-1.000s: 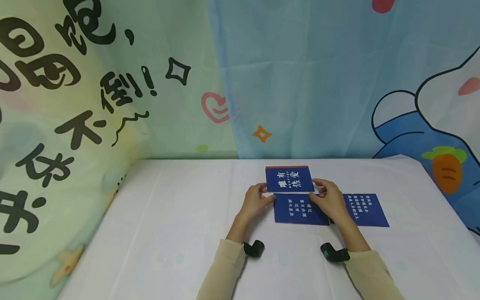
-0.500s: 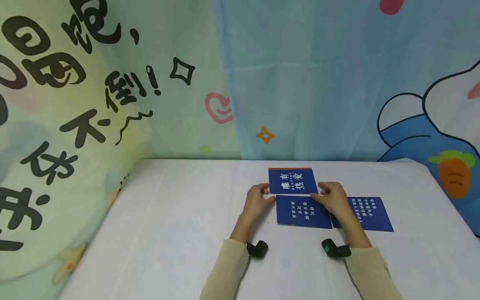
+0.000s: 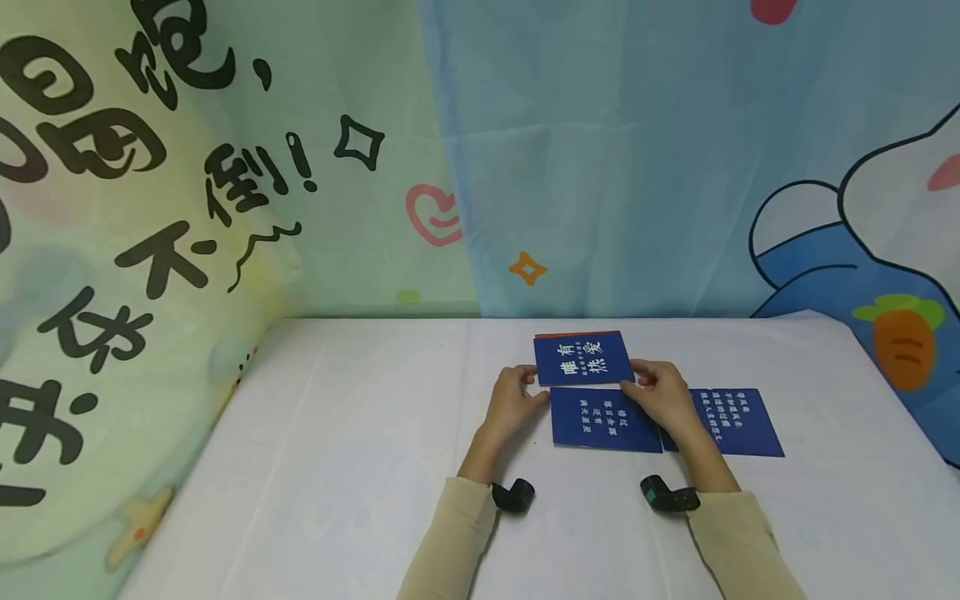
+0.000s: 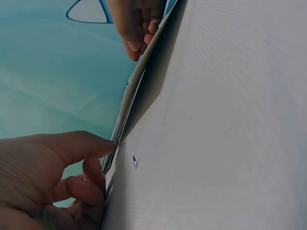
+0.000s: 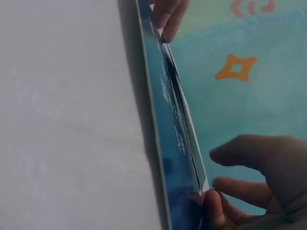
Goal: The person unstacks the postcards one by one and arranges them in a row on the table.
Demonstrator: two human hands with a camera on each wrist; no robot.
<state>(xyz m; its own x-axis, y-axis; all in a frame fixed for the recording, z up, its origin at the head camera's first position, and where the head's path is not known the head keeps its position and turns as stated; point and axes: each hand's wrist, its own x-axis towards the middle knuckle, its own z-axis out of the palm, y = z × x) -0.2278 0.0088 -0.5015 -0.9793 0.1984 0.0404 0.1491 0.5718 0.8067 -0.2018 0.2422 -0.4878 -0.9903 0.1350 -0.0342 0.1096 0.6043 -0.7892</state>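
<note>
In the head view a dark blue card (image 3: pixel 584 357) with large white characters lies between both hands, an orange-red edge (image 3: pixel 551 336) showing behind its top. A second blue card (image 3: pixel 606 420) with smaller white print lies just below it. My left hand (image 3: pixel 515 402) is at their left edges: fingertips at the upper card's lower left corner, thumb at the lower card's upper left corner. My right hand (image 3: pixel 663 397) has its fingers at the upper card's right edge and its thumb over the lower card's upper right corner. The right wrist view shows right thumb (image 5: pixel 240 149) and forefinger apart.
A third blue card (image 3: pixel 737 422) lies to the right, partly hidden by the right wrist. White cloth (image 3: pixel 360 467) covers the table. A printed curtain (image 3: pixel 600 167) hangs behind the table's far edge. Black wrist cameras, such as the left one (image 3: pixel 514 497), sit near the sleeve cuffs.
The upper blue card has shifted slightly and slants a little, showing the orange-red edge mostly at its top left. The right fingers have closed in on its right edge. The lower cards stay in place.
</note>
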